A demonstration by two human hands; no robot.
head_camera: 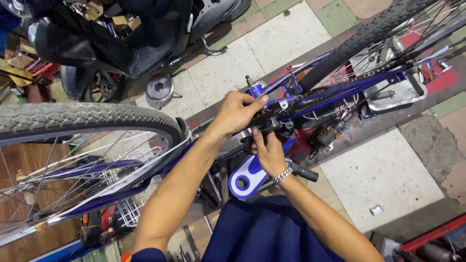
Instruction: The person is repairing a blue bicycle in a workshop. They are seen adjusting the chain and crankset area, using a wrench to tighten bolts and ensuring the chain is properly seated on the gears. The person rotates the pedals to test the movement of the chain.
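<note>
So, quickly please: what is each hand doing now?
Left hand: closed, gripping the blue bicycle frame near the chain.
Right hand: fingers pinching a small part under the frame; which part cannot be told.

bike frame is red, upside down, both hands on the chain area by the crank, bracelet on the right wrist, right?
Not quite: the head view shows a blue bike frame, not red. The rest holds: it is upside down, left hand and right hand at the chain, bracelet on the right wrist.

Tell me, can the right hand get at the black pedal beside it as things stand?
Probably yes: the black pedal lies uncovered just beside the right hand, though that hand's fingers are now up at the crank area.
</note>
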